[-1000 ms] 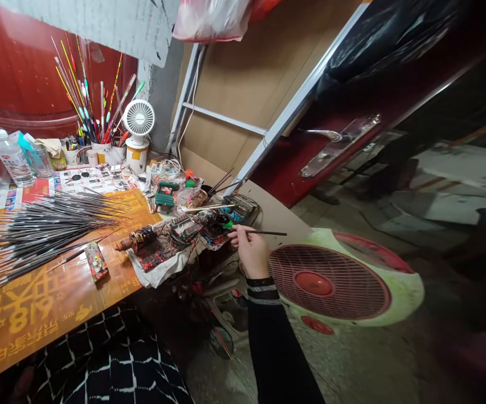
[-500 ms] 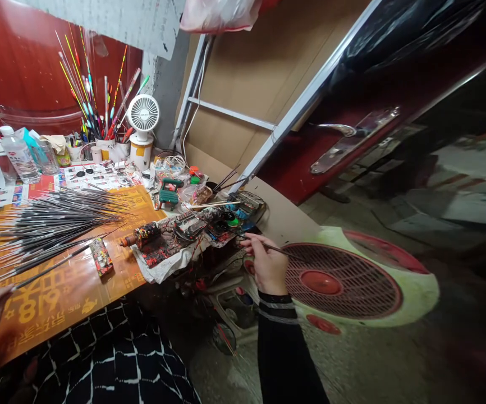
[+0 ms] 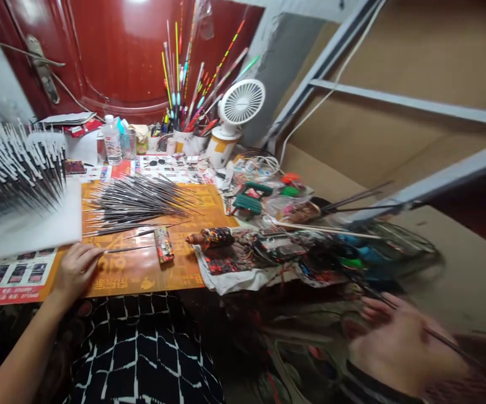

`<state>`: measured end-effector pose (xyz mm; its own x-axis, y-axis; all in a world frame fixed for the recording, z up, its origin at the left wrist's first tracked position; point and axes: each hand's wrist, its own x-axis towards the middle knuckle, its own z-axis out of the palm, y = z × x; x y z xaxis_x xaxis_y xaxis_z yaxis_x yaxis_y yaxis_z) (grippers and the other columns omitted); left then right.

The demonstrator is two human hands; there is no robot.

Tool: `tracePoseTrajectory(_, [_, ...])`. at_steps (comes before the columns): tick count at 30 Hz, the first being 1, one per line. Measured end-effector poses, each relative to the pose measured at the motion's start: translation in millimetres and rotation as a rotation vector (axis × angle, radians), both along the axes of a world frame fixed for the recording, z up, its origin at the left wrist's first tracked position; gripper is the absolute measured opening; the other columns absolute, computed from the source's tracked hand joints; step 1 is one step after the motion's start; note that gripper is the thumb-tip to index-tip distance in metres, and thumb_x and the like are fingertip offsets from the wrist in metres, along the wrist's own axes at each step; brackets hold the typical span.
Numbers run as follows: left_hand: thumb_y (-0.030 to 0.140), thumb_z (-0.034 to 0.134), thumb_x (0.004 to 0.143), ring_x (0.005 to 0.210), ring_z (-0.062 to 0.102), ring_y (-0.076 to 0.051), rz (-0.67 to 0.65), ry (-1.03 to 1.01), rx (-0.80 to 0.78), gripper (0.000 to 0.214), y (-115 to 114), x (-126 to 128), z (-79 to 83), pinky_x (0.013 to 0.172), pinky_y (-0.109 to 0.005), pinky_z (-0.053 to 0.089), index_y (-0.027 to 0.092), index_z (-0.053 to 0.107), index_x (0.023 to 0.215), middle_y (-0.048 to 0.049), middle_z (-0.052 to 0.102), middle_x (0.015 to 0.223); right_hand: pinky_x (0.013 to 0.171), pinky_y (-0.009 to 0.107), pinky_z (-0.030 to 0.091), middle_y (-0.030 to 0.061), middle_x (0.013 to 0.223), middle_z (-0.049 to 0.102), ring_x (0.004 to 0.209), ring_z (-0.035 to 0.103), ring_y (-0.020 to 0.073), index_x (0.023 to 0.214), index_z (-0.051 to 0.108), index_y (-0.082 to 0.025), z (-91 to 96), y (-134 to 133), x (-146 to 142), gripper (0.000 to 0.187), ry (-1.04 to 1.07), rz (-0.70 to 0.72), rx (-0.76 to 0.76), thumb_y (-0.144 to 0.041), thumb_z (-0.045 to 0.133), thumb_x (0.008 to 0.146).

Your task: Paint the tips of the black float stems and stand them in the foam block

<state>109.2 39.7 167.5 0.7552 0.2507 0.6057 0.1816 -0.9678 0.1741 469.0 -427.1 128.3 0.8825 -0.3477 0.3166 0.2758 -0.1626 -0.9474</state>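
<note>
My left hand (image 3: 78, 266) rests at the near left of the orange sheet, fingers closed on the end of a thin dark fishing float (image 3: 127, 249). The float points right toward a small paint-smeared block (image 3: 164, 245). Behind it lies a heap of similar slim dark floats (image 3: 142, 199). At the lower right, my right hand (image 3: 398, 336), blurred, is closed around a long thin dark stick (image 3: 369, 289). The stick's far end reaches the cluttered table edge by a green-capped item; its tip is hard to make out, so I cannot tell whether it is a brush.
A paint-crusted motor tool (image 3: 211, 238) lies on a stained cloth (image 3: 230, 280). A white foam block (image 3: 64, 224) at left bears many upright floats. At the back stand a white fan (image 3: 243, 102), a plastic bottle (image 3: 111, 140) and cups of coloured floats. A green frame (image 3: 249, 199) sits mid-table.
My view has turned left, bringing the foam block into sight. The left hand still holds a float, now lying nearer the painted block. The right hand still grips its stick.
</note>
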Motion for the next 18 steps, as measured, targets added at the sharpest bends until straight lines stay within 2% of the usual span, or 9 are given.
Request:
tracePoseTrajectory(2, [0.026, 0.054, 0.100, 0.087, 0.066, -0.018, 0.016, 0.003, -0.008, 0.019, 0.8, -4.7, -1.2, 0.093, -0.036, 0.051, 0.022, 0.072, 0.106, -0.0045, 0.074, 0.096, 0.047, 0.044, 0.048, 0.0065, 0.073, 0.067, 0.051, 0.053, 0.0222, 0.090, 0.075, -0.031, -1.1, 18.2, -21.1, 0.023, -0.154, -0.150, 0.047, -0.047, 0.064, 0.079])
tracePoseTrajectory(3, [0.026, 0.054, 0.100, 0.087, 0.066, -0.018, 0.021, 0.003, -0.011, 0.019, 1.1, -6.6, -1.5, 0.094, -0.037, 0.051, 0.022, 0.072, 0.106, -0.0043, 0.074, 0.096, 0.045, 0.044, 0.045, 0.0071, 0.064, 0.063, 0.046, 0.049, 0.0208, 0.085, 0.075, -0.027, -0.3, 29.9, -34.7, 0.025, -0.258, -0.275, 0.073, -0.046, 0.060, 0.080])
tracePoseTrajectory(4, [0.025, 0.055, 0.100, 0.087, 0.066, -0.018, 0.024, 0.001, -0.011, 0.019, 1.3, -8.0, -1.6, 0.095, -0.037, 0.051, 0.022, 0.072, 0.105, -0.0041, 0.074, 0.095, 0.048, 0.044, 0.048, 0.0070, 0.064, 0.062, 0.046, 0.049, 0.0203, 0.087, 0.075, -0.023, 1.0, 42.4, -49.4, 0.028, -0.285, -0.251, 0.044, -0.045, 0.058, 0.084])
tracePoseTrajectory(7, [0.025, 0.056, 0.099, 0.087, 0.065, -0.019, 0.030, 0.000, -0.010, 0.018, 1.6, -9.3, -1.1, 0.092, -0.037, 0.052, 0.022, 0.072, 0.103, -0.0040, 0.074, 0.094, 0.056, 0.041, 0.053, 0.0067, 0.067, 0.064, 0.052, 0.057, 0.0205, 0.097, 0.073, -0.016, 4.1, 77.2, -94.3, 0.036, -0.277, -0.069, -0.153, -0.045, 0.052, 0.093])
tracePoseTrajectory(10, [0.026, 0.056, 0.099, 0.085, 0.064, -0.019, 0.029, 0.008, -0.013, 0.017, 1.4, -7.0, 0.1, 0.085, -0.034, 0.053, 0.022, 0.073, 0.102, -0.0043, 0.074, 0.094, 0.061, 0.037, 0.056, 0.0082, 0.074, 0.069, 0.062, 0.065, 0.0207, 0.099, 0.071, -0.017, 2.6, 104.1, -130.0, 0.031, -0.358, 0.155, -0.282, -0.037, 0.048, 0.099])
tracePoseTrajectory(13, [0.026, 0.055, 0.099, 0.086, 0.063, -0.020, 0.023, 0.036, -0.005, 0.019, 0.6, -2.0, 1.4, 0.082, -0.034, 0.052, 0.022, 0.073, 0.105, -0.0051, 0.074, 0.095, 0.067, 0.035, 0.059, 0.0064, 0.083, 0.073, 0.072, 0.070, 0.0198, 0.109, 0.069, -0.022, -2.9, 128.2, -152.0, 0.022, -0.542, 0.444, -0.289, -0.020, 0.050, 0.099])
tracePoseTrajectory(16, [0.027, 0.054, 0.100, 0.084, 0.063, -0.020, 0.010, 0.042, 0.016, 0.020, -1.1, 4.3, 2.7, 0.079, -0.033, 0.051, 0.022, 0.073, 0.104, -0.0053, 0.073, 0.095, 0.072, 0.036, 0.061, 0.0052, 0.091, 0.075, 0.077, 0.072, 0.0195, 0.123, 0.065, -0.025, -7.9, 153.7, -165.4, 0.033, -0.682, 0.697, -0.287, -0.012, 0.052, 0.096])
tracePoseTrajectory(18, [0.026, 0.054, 0.100, 0.084, 0.063, -0.020, -0.002, 0.033, 0.036, 0.020, -2.3, 8.0, 3.6, 0.078, -0.033, 0.051, 0.022, 0.073, 0.103, -0.0052, 0.073, 0.094, 0.071, 0.035, 0.062, 0.0058, 0.094, 0.075, 0.080, 0.072, 0.0192, 0.131, 0.062, -0.024, -10.0, 170.2, -172.9, 0.039, -0.714, 0.810, -0.274, -0.010, 0.052, 0.096])
